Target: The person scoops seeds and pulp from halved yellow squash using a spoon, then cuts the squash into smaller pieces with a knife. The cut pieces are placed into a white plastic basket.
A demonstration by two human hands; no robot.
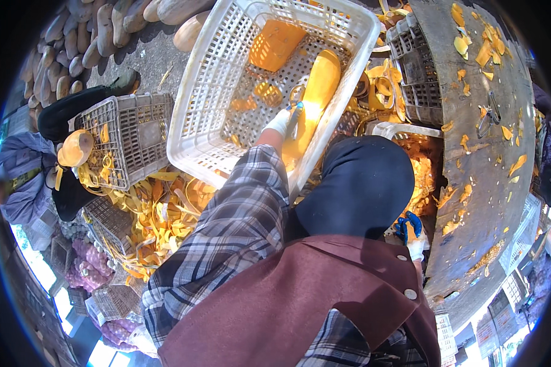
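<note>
My left hand point(282, 123), in a white glove with blue fingers, reaches into a white plastic crate point(190, 98). It is beside a long peeled squash point(321, 82) lying along the crate's right wall. A small metal ring or loop point(297, 93) shows just beyond the fingertips; whether the hand holds it is unclear. A cut orange squash piece point(275, 45) and smaller pieces point(268, 93) lie on the crate's perforated bottom. My right hand point(411, 234), gloved in blue and white, is low beside my right thigh, its fingers curled; what is in it cannot be told.
A wooden board point(482, 174) with squash scraps and a metal tool point(489, 114) stands at right. Orange pulp point(420, 179) fills a container below. Peelings point(160, 220) pile at left near a grey crate point(147, 133). Another person point(27, 169) sits beyond; whole squashes point(105, 30) lie behind.
</note>
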